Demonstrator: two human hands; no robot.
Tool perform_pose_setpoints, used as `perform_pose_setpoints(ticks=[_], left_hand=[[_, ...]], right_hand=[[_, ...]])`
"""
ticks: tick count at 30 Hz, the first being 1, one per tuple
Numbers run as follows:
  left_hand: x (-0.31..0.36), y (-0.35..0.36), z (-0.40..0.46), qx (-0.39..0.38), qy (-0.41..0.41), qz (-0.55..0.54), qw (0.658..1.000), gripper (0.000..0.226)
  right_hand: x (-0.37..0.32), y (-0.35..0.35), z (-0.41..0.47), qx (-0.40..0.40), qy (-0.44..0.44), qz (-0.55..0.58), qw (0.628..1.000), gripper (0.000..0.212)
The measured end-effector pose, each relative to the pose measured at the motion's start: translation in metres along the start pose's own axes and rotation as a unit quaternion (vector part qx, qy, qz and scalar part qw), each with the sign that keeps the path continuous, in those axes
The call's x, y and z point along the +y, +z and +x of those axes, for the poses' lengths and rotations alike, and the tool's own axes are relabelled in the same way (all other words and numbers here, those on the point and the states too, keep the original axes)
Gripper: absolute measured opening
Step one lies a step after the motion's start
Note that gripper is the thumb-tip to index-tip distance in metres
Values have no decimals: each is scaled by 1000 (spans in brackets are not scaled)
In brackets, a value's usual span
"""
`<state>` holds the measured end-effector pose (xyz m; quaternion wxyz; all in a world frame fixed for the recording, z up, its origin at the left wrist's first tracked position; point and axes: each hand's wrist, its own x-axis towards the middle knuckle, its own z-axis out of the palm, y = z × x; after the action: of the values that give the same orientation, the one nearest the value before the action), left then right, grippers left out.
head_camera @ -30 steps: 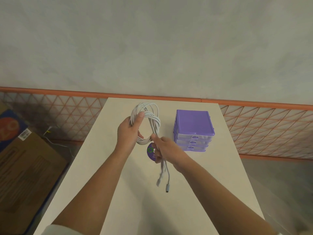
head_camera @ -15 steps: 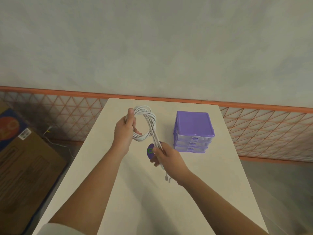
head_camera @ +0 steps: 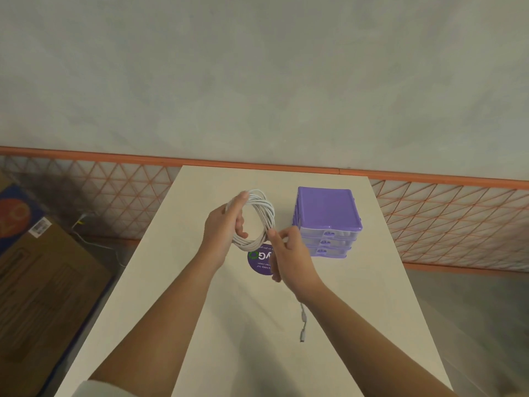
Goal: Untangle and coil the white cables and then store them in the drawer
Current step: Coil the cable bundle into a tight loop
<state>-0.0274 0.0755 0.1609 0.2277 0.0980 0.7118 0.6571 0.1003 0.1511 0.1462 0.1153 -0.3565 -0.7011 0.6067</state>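
My left hand (head_camera: 221, 233) grips a coil of white cables (head_camera: 264, 217) held upright above the middle of the white table (head_camera: 183, 296). My right hand (head_camera: 292, 256) pinches the loose strands at the coil's lower right side. The cable tails run under my right wrist and their plug ends (head_camera: 303, 325) hang below it over the table. A purple drawer unit (head_camera: 326, 222) with three shut drawers stands just right of my hands.
A round purple sticker (head_camera: 259, 260) lies on the table under the coil. Cardboard boxes (head_camera: 43, 279) sit on the floor to the left. An orange-trimmed mesh fence (head_camera: 446, 222) runs behind the table's far edge.
My right hand has shifted up and right along the strands, closer to the drawer unit. The plug ends now dangle lower on the right side, and the coil has turned more open toward me.
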Motion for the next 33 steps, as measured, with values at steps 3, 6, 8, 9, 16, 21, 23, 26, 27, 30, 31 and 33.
perform_pose_setpoints(ticks=[3, 6, 8, 9, 16, 21, 23, 26, 27, 30, 31, 33], left_hand=[[0, 6, -3, 96, 41, 24, 994, 52], [2, 5, 1, 148, 48, 22, 988, 54], [5, 2, 5, 164, 54, 15, 985, 55], [5, 1, 6, 164, 59, 17, 984, 55], [5, 0, 0, 117, 53, -24, 991, 59], [6, 0, -1, 122, 45, -39, 991, 62], [2, 1, -1, 138, 60, -30, 988, 63], [0, 1, -2, 162, 82, -13, 983, 64], [0, 1, -2, 164, 89, -8, 982, 64], [1, 1, -1, 165, 100, 1, 981, 64], [1, 0, 0, 164, 101, 3, 981, 63], [1, -1, 0, 159, 105, 15, 982, 63]], right_hand=[[-8, 3, -10, -15, -40, 35, 998, 27], [-11, 6, -14, -5, -60, 71, 996, 26], [-8, 7, -14, -5, -69, 73, 995, 26], [-6, 8, -14, -8, -73, 67, 995, 27], [0, 8, -12, -46, -34, 111, 992, 24], [-6, 6, -13, -39, -42, 97, 994, 20], [-7, 6, -13, -28, -40, 82, 995, 20], [-5, 5, -14, -34, -46, 61, 997, 23], [-4, 5, -15, -41, -49, 63, 996, 23], [-3, 3, -15, -62, -51, 79, 994, 24], [-4, 1, -14, -70, -52, 85, 993, 23], [-5, -4, -11, -82, -55, 77, 992, 22]])
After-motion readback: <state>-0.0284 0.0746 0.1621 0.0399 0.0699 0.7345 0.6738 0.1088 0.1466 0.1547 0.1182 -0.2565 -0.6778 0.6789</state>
